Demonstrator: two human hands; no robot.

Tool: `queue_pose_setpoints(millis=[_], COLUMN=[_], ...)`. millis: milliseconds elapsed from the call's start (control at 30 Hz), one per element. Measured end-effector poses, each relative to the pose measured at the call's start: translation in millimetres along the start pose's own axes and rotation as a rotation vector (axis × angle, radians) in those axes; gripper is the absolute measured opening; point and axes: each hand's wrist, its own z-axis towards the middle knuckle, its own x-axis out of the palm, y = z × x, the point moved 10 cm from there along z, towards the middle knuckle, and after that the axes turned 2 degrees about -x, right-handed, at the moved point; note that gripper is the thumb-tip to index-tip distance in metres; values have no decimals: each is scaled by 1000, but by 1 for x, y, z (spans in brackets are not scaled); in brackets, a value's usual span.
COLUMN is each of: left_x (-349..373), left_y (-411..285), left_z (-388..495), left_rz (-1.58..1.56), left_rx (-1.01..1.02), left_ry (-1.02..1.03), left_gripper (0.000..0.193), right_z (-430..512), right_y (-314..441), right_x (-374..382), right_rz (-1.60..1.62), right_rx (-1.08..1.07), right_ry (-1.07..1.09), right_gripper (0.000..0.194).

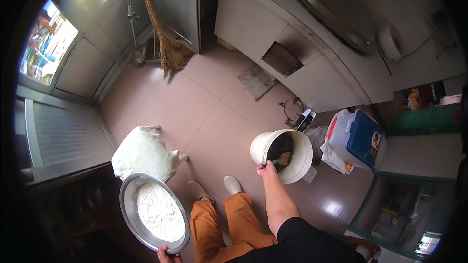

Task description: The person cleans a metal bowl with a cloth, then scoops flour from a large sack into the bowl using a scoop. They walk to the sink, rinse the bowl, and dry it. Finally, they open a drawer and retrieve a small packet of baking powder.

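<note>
My left hand [169, 255] grips the near rim of a metal basin [125, 204], its fingers over the edge. White powder, looking like flour, [161, 212] lies in the basin, which is tilted. Just beyond it stands a stool draped with a pale cloth [144, 153]. My right hand [267, 168] is at the near left rim of a white plastic bucket [259, 148], fingers curled; whether it holds the rim or a small object is too small to tell. Inside the bucket are dark contents and a light brown piece [284, 159].
A straw broom [172, 51] leans by the door at the back left. White tiled cabinets [248, 18] run along the back right. Beside the bucket are a metal ring stand [293, 109] and a plastic box with a blue lid [365, 138]. A flat board [257, 81] lies on the floor.
</note>
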Motion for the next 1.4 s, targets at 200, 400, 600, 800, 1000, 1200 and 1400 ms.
queue_pose_setpoints(millis=[200, 400, 600, 800, 1000, 1200, 1400], left_x=[27, 60, 84, 94, 100, 116, 160], left_y=[-25, -45, -70, -104, -131, -167, -193], left_z=[5, 7, 9, -1, 13, 20, 33], left_rz=[-9, 9, 10, 35, 46, 19, 12], left_rx=[-5, -29, -7, 46, 66, 110, 151], left_ry=[14, 164, 309, 243, 283, 345, 317], left_gripper=[27, 27, 26, 25, 26, 38, 39], right_z=[-35, -94, -200, -250, -298, -369, -349], right_y=[27, 41, 91, 108, 109, 80, 57], right_x=[-26, -60, -66, -52, -38, 71, 269], right_rz=[-8, 50, -958, -1513, -1490, -1447, -1472], right_rx=[-74, -214, -689, -830, -944, -1432, -1449], right_ry=[-55, -331, -788, -909, -837, -169, 244], right_gripper=[47, 15, 18, 21, 15, 16, 22])
